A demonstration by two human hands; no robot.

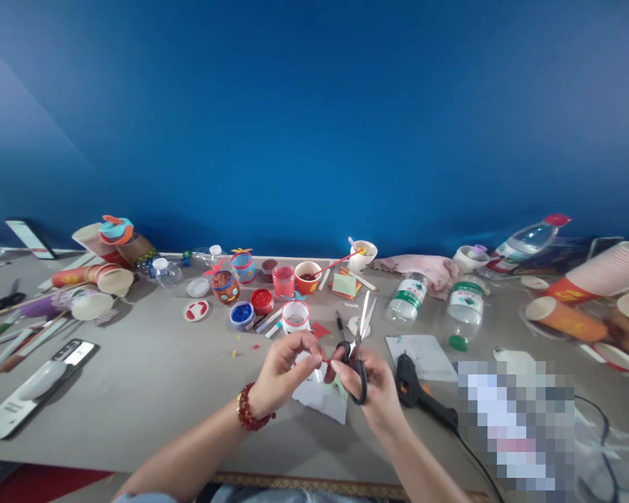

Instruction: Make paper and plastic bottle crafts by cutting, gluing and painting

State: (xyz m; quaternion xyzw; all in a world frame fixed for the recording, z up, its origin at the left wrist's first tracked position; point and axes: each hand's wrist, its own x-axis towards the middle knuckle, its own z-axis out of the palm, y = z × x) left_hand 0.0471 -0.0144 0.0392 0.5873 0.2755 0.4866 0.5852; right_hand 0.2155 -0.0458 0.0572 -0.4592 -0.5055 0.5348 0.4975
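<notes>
**Blue wall, crowded counter, small work**

The blue wall [314,140] rises behind the grey counter [162,419]. Over its near middle, my left hand [293,367] pinches while my right hand [377,388] grips, fingertips nearly meeting. Just beside my right hand lies a black glue gun [413,384]; below both hands rests a white sheet [322,405]. My right hand holds the scissors [363,328], blades pointing away from me, slightly parted. Between my left fingertips is a tiny red piece [323,357]; whether my right fingers touch it, I can't tell.
</notes>
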